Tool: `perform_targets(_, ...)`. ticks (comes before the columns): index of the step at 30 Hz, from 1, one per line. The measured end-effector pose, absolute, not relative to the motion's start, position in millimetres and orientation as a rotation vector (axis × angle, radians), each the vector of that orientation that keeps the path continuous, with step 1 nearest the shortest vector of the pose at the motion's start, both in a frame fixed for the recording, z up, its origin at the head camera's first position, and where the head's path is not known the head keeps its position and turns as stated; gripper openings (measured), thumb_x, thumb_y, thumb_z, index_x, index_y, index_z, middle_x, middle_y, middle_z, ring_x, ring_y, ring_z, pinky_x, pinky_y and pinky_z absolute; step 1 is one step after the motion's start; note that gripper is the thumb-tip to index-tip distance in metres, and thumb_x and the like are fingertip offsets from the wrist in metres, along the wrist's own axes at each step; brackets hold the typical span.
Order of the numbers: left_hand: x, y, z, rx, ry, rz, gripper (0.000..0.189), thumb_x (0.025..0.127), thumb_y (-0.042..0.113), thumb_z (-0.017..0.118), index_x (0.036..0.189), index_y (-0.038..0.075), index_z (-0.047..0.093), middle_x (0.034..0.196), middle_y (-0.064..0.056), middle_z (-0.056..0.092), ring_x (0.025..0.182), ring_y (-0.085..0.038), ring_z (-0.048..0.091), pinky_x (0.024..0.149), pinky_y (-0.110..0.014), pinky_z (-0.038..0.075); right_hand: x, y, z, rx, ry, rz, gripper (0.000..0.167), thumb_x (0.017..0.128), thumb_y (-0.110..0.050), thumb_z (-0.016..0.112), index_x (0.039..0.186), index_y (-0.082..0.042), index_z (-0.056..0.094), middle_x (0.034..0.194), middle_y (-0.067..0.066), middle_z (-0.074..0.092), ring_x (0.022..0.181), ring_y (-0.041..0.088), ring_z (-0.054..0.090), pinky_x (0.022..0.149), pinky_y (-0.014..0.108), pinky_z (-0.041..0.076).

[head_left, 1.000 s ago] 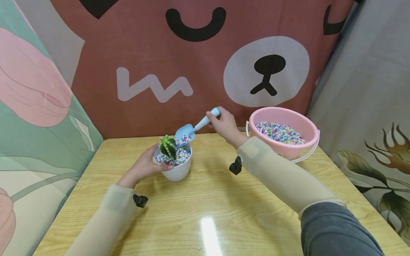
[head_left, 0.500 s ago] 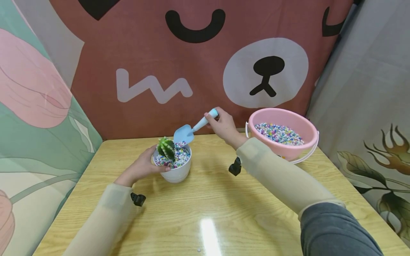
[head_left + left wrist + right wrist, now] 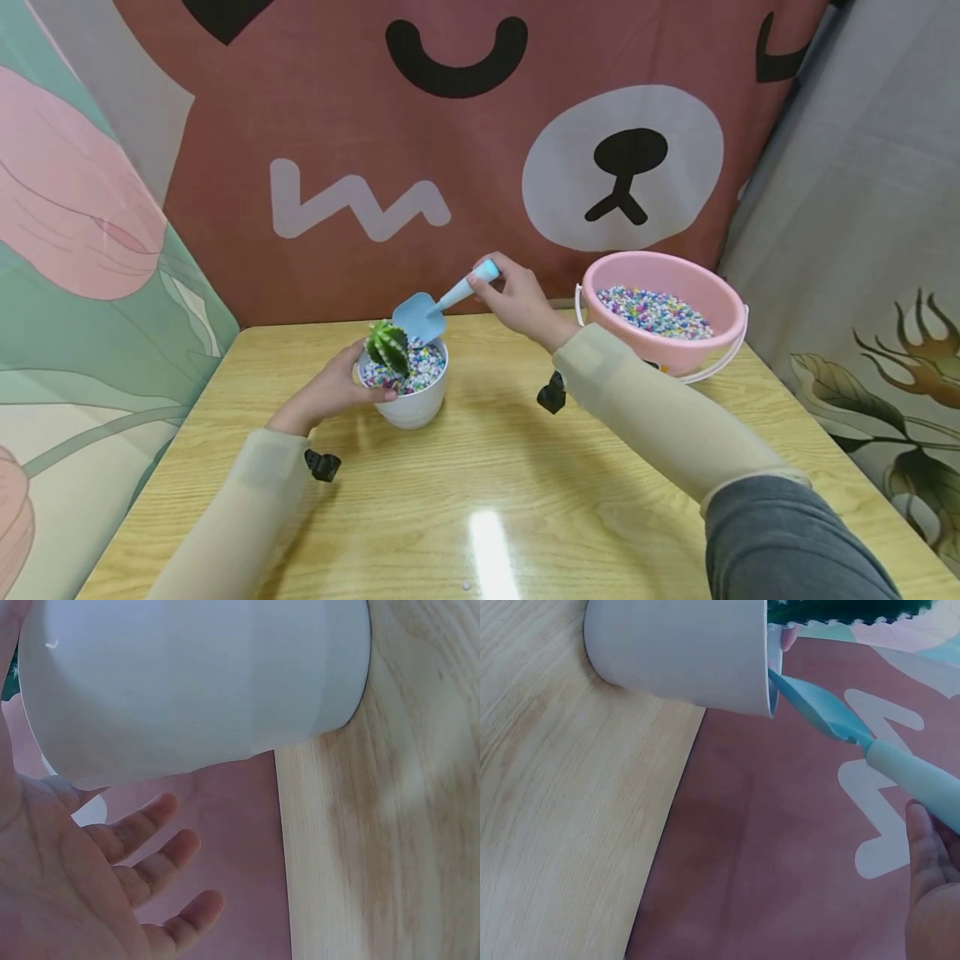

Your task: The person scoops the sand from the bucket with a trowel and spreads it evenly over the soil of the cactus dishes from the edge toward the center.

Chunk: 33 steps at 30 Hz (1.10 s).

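A white flower pot [image 3: 412,409] stands upright on the table, filled with small multicoloured beads [image 3: 424,367] around a green cactus [image 3: 387,347]. My left hand [image 3: 331,393] holds the pot at its left side, the thumb over the near rim. In the left wrist view three fingers [image 3: 159,864] stretch out apart from the pot wall. My right hand [image 3: 519,302] grips the handle of a light blue toy trowel [image 3: 420,317]. The trowel's blade tilts down, its tip inside the pot's rim beside the cactus; no beads show on the blade's visible face.
A pink bucket [image 3: 678,353] with a white handle stands at the back right, holding many more coloured beads. One small bead [image 3: 466,586] lies near the front of the wooden table [image 3: 480,467]. A curtain printed with a bear [image 3: 480,167] hangs behind the table's back edge.
The beads on the trowel's blade have slid off into the pot. The right hand and trowel have moved slightly left, while the left hand stays on the pot.
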State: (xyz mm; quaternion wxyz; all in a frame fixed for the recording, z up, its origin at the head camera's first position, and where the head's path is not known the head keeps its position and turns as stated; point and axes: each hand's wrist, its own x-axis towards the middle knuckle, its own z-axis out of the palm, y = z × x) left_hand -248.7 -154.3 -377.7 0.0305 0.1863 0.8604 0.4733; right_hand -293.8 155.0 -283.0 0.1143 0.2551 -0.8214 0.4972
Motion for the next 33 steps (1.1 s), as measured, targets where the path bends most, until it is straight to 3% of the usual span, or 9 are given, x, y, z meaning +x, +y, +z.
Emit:
perform_targets(5,-249,-153,-378,0.588,2.639,1.482,0.097,0.083,0.021,0.089,0.159,0.002,0.032,0.157,-0.024,0.041,0.146,-0.044,0.033,0.117,-0.065,0.024,-293,154,-284,0.757,-2.362,1.435,0.020,0.105,-0.017,0.063,0.118,-0.002,0.061,0.100,0.012,0.067,0.088,0.027,0.069,0.071,0.031,0.054)
perform_targets(12,-250,-153,-378,0.593,2.644,1.487,0.097,0.081,0.021,0.089,0.158,0.003,0.034,0.157,-0.024,0.040,0.146,-0.045,0.032,0.118,-0.065,0.022,-294,157,-286,0.586,-2.338,1.611,0.023,0.106,-0.019,0.062,0.118,0.001,0.060,0.106,0.015,0.065,0.100,0.033,0.070,0.085,0.033,0.059)
perform_targets(19,-249,-154,-380,0.600,2.646,1.490,0.096,0.082,0.021,0.089,0.158,0.002,0.034,0.156,-0.024,0.042,0.145,-0.045,0.033,0.117,-0.066,0.023,-300,164,-290,0.362,-2.205,1.948,0.022,0.107,-0.018,0.060,0.114,0.003,0.056,0.105,0.015,0.060,0.103,0.040,0.068,0.088,0.033,0.059)
perform_targets(25,-249,-155,-380,0.605,2.631,1.490,0.097,0.083,0.022,0.088,0.160,0.003,0.032,0.155,-0.023,0.043,0.145,-0.043,0.034,0.117,-0.066,0.024,-301,173,-288,0.223,-2.108,2.118,0.020,0.107,-0.019,0.059,0.110,0.000,0.055,0.102,0.013,0.062,0.093,0.029,0.068,0.093,0.039,0.057)
perform_targets(29,-249,-155,-380,0.589,2.624,1.490,0.099,0.083,0.022,0.088,0.160,0.003,0.030,0.157,-0.024,0.040,0.146,-0.044,0.032,0.117,-0.065,0.023,-301,181,-288,0.182,-2.054,2.173,0.016,0.107,-0.018,0.058,0.104,-0.003,0.055,0.098,0.011,0.064,0.082,0.019,0.069,0.088,0.034,0.059)
perform_targets(33,-248,-155,-380,0.571,2.617,1.490,0.100,0.083,0.022,0.088,0.160,0.002,0.028,0.157,-0.025,0.039,0.147,-0.045,0.030,0.118,-0.065,0.021,-301,189,-287,0.164,-2.029,2.221,0.016,0.108,-0.018,0.056,0.100,-0.005,0.054,0.099,0.009,0.065,0.082,0.014,0.068,0.085,0.029,0.059)
